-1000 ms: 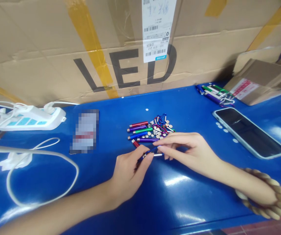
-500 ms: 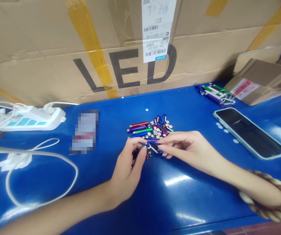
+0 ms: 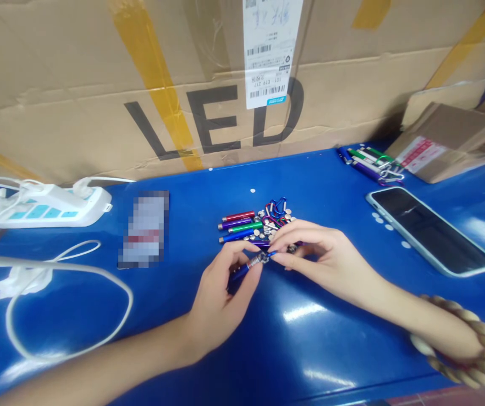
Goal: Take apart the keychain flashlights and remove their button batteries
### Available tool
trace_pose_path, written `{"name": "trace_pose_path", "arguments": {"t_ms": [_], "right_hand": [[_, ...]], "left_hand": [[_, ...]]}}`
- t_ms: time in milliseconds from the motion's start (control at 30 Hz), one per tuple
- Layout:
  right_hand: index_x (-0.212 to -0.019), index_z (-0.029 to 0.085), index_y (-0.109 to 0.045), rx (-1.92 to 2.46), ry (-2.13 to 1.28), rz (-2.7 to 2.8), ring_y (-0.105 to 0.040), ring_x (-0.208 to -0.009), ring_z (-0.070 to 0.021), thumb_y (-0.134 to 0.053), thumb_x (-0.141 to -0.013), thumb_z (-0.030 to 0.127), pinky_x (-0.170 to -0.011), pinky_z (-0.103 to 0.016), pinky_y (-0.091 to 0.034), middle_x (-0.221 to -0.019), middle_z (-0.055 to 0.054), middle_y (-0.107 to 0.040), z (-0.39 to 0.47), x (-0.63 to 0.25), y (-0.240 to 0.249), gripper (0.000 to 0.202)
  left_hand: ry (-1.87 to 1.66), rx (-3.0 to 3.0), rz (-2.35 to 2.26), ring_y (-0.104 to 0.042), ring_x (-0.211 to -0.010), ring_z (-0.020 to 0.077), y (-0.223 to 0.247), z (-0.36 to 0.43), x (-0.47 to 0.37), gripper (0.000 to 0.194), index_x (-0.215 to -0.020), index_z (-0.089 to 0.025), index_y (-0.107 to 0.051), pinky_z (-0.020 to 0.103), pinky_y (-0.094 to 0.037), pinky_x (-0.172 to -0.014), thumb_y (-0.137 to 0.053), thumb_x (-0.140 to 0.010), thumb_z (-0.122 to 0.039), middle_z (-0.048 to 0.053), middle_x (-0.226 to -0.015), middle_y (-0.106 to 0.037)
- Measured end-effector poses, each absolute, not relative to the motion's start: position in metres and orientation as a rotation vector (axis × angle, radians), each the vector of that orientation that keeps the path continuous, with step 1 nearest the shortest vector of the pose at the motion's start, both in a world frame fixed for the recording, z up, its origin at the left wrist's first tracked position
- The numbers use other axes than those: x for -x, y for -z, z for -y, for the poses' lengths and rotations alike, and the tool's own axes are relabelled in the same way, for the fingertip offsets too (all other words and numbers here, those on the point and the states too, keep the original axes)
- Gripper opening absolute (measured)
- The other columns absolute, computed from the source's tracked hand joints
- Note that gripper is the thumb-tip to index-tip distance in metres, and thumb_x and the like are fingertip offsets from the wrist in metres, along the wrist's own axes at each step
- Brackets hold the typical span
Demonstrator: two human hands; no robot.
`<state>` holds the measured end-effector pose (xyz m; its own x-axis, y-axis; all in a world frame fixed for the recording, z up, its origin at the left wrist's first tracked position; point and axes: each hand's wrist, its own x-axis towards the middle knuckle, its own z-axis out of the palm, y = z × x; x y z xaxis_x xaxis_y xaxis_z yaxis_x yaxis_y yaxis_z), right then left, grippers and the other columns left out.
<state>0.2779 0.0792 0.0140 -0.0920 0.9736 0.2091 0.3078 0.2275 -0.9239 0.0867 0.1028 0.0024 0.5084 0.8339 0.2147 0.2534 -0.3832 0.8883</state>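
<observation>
My left hand (image 3: 217, 293) is closed around a blue mini flashlight (image 3: 241, 272), with its silver end sticking out past the thumb and forefinger. My right hand (image 3: 331, 256) pinches a blue carabiner (image 3: 272, 254) by that silver end. The fingers hide most of the carabiner, and I cannot tell whether it is hooked on. Just beyond the hands lie a red tube (image 3: 238, 216), a green tube (image 3: 246, 226) and other coloured tubes. Beside them is a heap of small round silver pieces and several coloured carabiners (image 3: 277, 208).
A large cardboard box (image 3: 98, 113) walls off the back. At the left are a power strip (image 3: 60, 208), a white cable (image 3: 128, 304) and a blurred-out rectangular thing (image 3: 147, 228). A phone (image 3: 432, 231), finished flashlight-like tubes (image 3: 367, 164) and a small carton (image 3: 449, 141) lie right.
The blue flashlight in my left hand has turned so its silver end points up and right. My right fingers have shifted slightly left, covering more of the carabiner.
</observation>
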Motion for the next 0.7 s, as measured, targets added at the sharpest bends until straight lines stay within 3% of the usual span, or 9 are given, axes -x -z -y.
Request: {"name": "trace_pose_path", "arguments": {"t_ms": [100,267,367,500,700], "right_hand": [[-0.080,0.018,-0.069,1.224,-0.709,1.749,-0.063,-0.070,-0.0126,-0.062,-0.081,0.018,-0.060,-0.022,-0.054,-0.081,-0.004,-0.067,-0.0792,-0.2806,-0.0143,0.007],[-0.076,0.018,-0.063,1.118,-0.705,1.886,-0.063,-0.067,-0.0097,-0.055,-0.082,0.007,-0.064,-0.019,-0.054,-0.076,-0.001,-0.067,-0.0785,-0.2780,-0.0166,0.014],[-0.078,0.018,-0.064,1.056,-0.706,1.941,-0.063,-0.070,-0.0097,-0.054,-0.082,0.005,-0.065,-0.018,-0.053,-0.078,-0.001,-0.067,-0.0794,-0.2761,-0.0165,0.017],[-0.086,0.017,-0.066,0.987,-0.699,1.960,-0.064,-0.079,-0.0121,-0.055,-0.084,0.007,-0.070,-0.021,-0.054,-0.086,-0.004,-0.068,-0.0801,-0.2753,-0.0140,0.015],[-0.091,0.017,-0.067,0.972,-0.677,1.936,-0.065,-0.078,-0.0121,-0.056,-0.085,0.008,-0.069,-0.022,-0.055,-0.088,-0.004,-0.069,-0.0774,-0.2748,-0.0130,0.016]], "left_hand": [[-0.878,-1.855,-0.866,-0.057,-0.079,0.0120,-0.0029,-0.1024,-0.0871,0.021,-0.112,-0.024,-0.046,0.022,-0.045,-0.074,-0.044,-0.093,-0.015,-0.001,-0.087,-0.058],[-0.802,-1.902,-0.754,-0.056,-0.093,0.0144,-0.0037,-0.1018,-0.0854,0.022,-0.113,-0.025,-0.046,0.025,-0.043,-0.083,-0.040,-0.095,-0.015,0.003,-0.102,-0.057],[-0.721,-1.864,-0.719,-0.054,-0.078,0.0126,-0.0035,-0.1020,-0.0843,0.012,-0.105,-0.024,-0.044,0.024,-0.043,-0.071,-0.042,-0.094,-0.019,0.000,-0.087,-0.056],[-0.654,-1.786,-0.793,-0.035,-0.053,0.0098,-0.0037,-0.1014,-0.0840,0.010,-0.090,-0.023,-0.038,0.021,-0.030,-0.050,-0.048,-0.091,-0.025,-0.007,-0.063,-0.041],[-0.595,-1.741,-0.888,-0.033,-0.048,0.0095,-0.0065,-0.1001,-0.0851,0.013,-0.086,-0.022,-0.039,0.022,-0.026,-0.047,-0.044,-0.091,-0.033,-0.008,-0.057,-0.042]]}}
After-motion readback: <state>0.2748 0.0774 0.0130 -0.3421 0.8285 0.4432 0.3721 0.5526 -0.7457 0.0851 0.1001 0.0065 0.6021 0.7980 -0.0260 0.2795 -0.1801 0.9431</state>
